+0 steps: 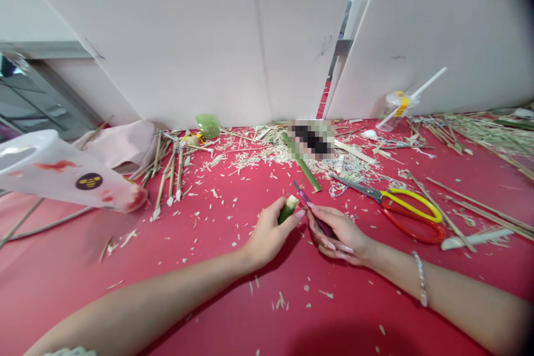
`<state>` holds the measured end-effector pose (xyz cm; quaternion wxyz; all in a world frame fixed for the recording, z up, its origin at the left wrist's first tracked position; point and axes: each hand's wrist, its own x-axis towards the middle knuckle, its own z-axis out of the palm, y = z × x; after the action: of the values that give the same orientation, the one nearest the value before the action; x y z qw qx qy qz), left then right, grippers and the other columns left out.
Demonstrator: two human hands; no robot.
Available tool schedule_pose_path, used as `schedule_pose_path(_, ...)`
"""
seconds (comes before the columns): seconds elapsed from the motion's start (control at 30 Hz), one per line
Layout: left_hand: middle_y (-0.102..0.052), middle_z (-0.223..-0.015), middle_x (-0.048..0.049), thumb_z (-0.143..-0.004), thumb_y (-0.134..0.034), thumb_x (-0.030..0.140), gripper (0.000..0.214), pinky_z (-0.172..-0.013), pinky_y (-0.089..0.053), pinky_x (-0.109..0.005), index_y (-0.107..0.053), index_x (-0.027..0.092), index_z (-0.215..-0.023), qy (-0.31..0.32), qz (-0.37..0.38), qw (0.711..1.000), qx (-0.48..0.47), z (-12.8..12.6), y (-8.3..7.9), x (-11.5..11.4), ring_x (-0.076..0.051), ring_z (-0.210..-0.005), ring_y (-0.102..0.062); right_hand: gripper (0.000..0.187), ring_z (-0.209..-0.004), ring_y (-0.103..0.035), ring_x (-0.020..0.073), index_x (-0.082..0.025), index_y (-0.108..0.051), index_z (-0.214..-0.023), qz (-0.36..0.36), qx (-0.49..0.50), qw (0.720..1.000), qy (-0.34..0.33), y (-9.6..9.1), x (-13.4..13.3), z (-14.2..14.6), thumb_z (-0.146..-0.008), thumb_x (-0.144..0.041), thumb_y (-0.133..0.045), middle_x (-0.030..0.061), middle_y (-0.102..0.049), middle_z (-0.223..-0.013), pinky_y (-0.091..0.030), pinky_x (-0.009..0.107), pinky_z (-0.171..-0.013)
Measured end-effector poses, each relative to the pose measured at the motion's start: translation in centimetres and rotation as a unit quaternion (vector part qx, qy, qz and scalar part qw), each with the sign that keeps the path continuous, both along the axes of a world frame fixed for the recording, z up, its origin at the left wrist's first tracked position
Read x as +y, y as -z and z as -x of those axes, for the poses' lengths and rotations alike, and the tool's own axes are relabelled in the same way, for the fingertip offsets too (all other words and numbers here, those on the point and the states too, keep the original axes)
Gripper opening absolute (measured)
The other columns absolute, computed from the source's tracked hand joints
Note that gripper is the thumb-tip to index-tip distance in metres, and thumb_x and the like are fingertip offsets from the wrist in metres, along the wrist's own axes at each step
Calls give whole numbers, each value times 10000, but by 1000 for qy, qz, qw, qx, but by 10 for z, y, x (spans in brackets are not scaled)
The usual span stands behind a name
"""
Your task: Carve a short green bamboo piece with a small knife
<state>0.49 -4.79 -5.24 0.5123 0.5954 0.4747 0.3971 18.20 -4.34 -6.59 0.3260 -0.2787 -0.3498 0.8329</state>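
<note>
My left hand (269, 233) is closed round a short green bamboo piece (288, 208), whose pale cut end points up and away from me. My right hand (337, 233) grips a small purple-handled knife (311, 208); its blade tip rises just right of the bamboo piece. Both hands rest low over the red table cover (233, 300), close together, with thumbs nearly touching.
Yellow-and-red scissors (400, 206) lie right of my hands. A long green strip (301, 164) and heaps of shavings lie behind. Carved sticks (169, 172) lie to the left beside a white bag (58, 172). A plastic cup with straw (396, 108) stands by the white boards.
</note>
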Motion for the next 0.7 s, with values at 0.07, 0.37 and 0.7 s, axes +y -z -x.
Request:
schedule_pose_path(0.07,-493,-704,14,-833,-614,450,300,-636,-365,-255,-521,171,-774,30,4,1000,-6,1,-2,0,-149,-690,-453,381,-201,-173,8,-149,-580,-775,0,9,1000,1,1,0,0,-884,-513,-601,-66,-538,-400,-241,117,-243)
schedule_pose_path(0.37,-599,-707,-26,-837,-572,396,255,-674,-398,-276,-613,156,-759,131,-32,989,55,4,-14,-3,-196,-714,-531,426,-167,-219,35,-133,-566,-688,-28,-3,998,-62,3,1,-3,-888,-508,-602,-75,-440,-294,-226,129,-218)
schedule_pose_path(0.7,-495,-649,10,-792,-570,331,176,-594,-332,-259,-541,173,-721,125,-1,992,24,4,-9,-2,-149,-636,-426,362,-183,-237,24,-154,-549,-778,2,-13,999,-42,3,4,-5,-800,-466,-730,-91,-506,-371,-228,131,-233)
